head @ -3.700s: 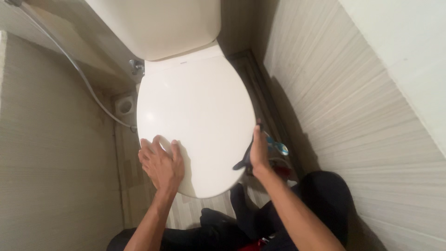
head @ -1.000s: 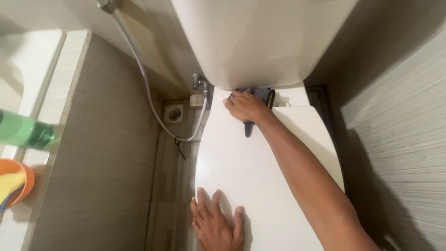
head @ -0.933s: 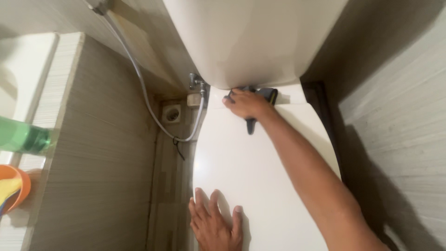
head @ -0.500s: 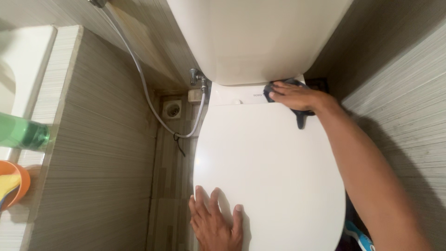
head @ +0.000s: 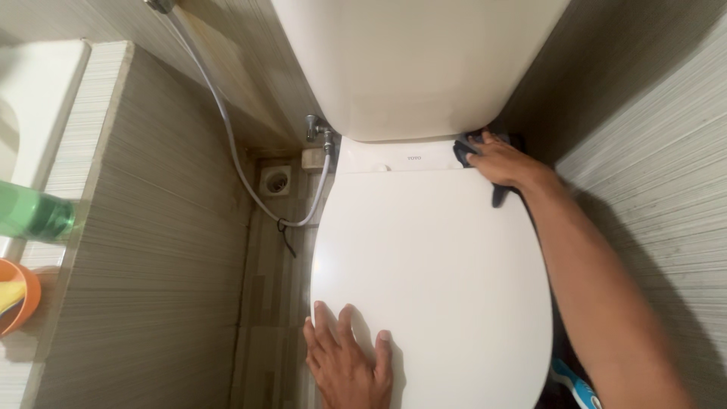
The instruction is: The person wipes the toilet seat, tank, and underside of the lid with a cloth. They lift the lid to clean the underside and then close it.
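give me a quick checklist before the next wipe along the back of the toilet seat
1. Cloth in grip: ok, the right hand holds the dark cloth at the hinge end.
2. Lid shut: ok, the toilet lid lies flat.
3. Bracing hand: ok, the left hand rests flat on the lid's front edge.
4. Hose clear of the wipe: ok, the water hose hangs to the left of the bowl.
5. Hinge strip clean: cannot tell.
6. Cloth damp: cannot tell.

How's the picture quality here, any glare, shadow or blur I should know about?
Head view: sharp overall; soft glare on the lid near the left hand; deep shadow under the tank around the right hand and its dark cloth; green bottle at the edge slightly blurred.
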